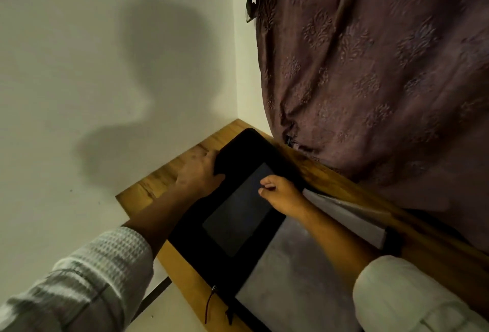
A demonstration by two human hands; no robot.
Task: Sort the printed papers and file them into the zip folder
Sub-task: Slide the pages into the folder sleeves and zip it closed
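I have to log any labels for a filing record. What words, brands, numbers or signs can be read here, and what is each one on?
No text can be read anywhere in this view.
zip folder: plain black cover and grey panel, no lettering shows.
papers: dim and blurred, any print is unreadable.
curtain: woven pattern only, no words.
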